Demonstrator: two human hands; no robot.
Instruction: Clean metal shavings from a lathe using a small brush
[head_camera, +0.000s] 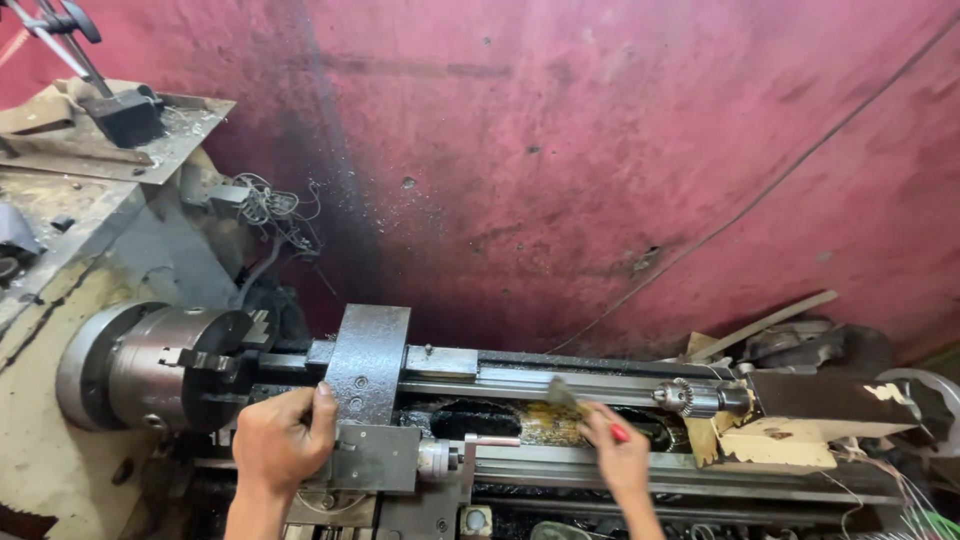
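Brush (563, 396) gripped in right hand (617, 455), bristles over lathe bed (560, 385).

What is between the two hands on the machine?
In the head view, the carriage with its small handle lies between the left hand and right hand.
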